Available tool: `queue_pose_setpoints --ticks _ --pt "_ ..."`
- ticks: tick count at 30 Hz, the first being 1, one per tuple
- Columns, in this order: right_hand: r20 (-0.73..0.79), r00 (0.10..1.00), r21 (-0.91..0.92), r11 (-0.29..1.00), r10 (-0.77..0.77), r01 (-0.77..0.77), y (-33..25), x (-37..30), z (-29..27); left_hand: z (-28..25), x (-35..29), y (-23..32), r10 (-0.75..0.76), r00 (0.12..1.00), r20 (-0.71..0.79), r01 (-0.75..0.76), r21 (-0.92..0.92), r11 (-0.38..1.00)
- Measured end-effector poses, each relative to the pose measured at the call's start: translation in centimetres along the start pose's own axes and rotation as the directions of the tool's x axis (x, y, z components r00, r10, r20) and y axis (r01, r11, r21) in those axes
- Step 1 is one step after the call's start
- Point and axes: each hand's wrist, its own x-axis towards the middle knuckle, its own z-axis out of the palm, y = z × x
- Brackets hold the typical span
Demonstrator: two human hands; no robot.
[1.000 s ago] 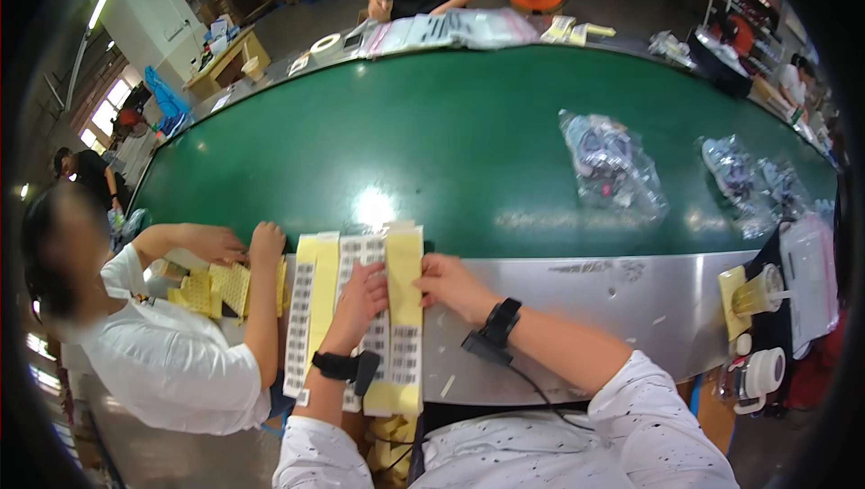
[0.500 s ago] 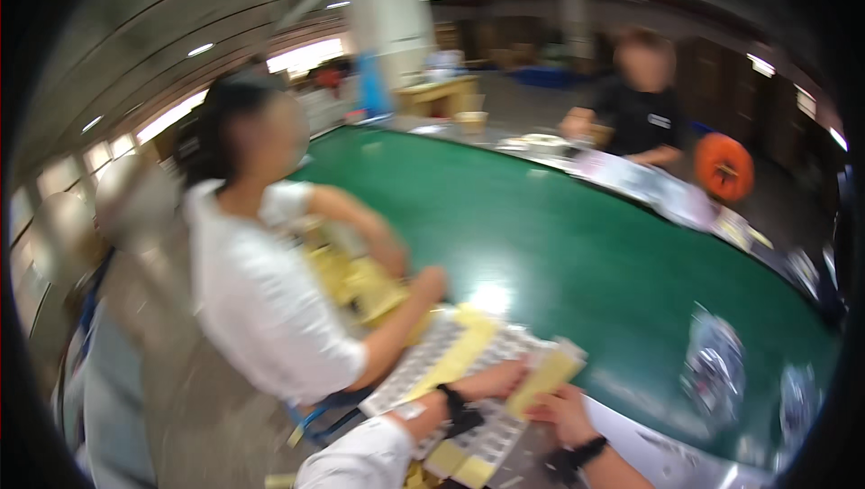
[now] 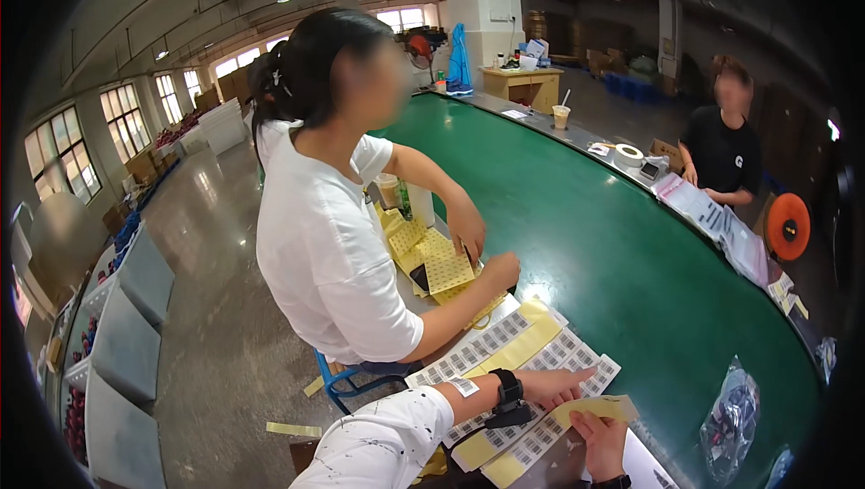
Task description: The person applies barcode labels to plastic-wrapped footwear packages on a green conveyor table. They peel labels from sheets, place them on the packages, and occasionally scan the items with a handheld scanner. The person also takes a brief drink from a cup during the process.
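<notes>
Sheets of barcode labels (image 3: 482,345) with yellow backing bands lie overlapped at the near edge of the green table. My left hand (image 3: 557,387) rests flat over them, fingers stretched out toward the right. A black watch (image 3: 510,390) is on that wrist, and a small white label (image 3: 464,386) sits on the forearm. Lower right, my right hand (image 3: 602,442) pinches a label strip (image 3: 550,430) between thumb and fingers near its far end. The strip's yellow band faces up along one edge.
A co-worker in white (image 3: 315,237) sits close on my left, with yellow patterned sheets (image 3: 446,264) at their hands. Across the green table (image 3: 577,228) another person (image 3: 725,151) handles papers. A plastic-bagged item (image 3: 732,417) lies at right; grey bins (image 3: 126,358) line the far left.
My view has turned left and steadied, so the scene sits farther right. The strip in my right hand is lower, and my left hand now lies flat on the sheets.
</notes>
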Motion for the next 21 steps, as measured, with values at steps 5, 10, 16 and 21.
queue_pose_setpoints --ticks 5,10,16,21 --pt "-0.073 0.989 -0.045 0.991 -0.126 0.123 -1.9 1.2 -0.5 -0.1 1.3 1.5 0.01 0.999 -0.038 -0.004 0.161 0.987" --pt "0.115 0.965 -0.098 0.964 -0.237 0.249 -0.1 7.9 -5.6 -1.5 4.5 -1.4 0.027 0.99 -0.137 -0.012 0.105 0.994" --pt "-0.006 0.946 -0.103 0.941 -0.325 0.323 -5.5 9.2 -10.3 0.6 8.5 -0.5 0.009 0.975 -0.223 0.003 0.05 0.999" --pt "-0.067 0.91 -0.193 0.9 -0.409 0.39 -9.0 7.6 -10.9 -0.2 9.1 -1.2 0.022 0.979 -0.202 -0.013 0.045 0.999"
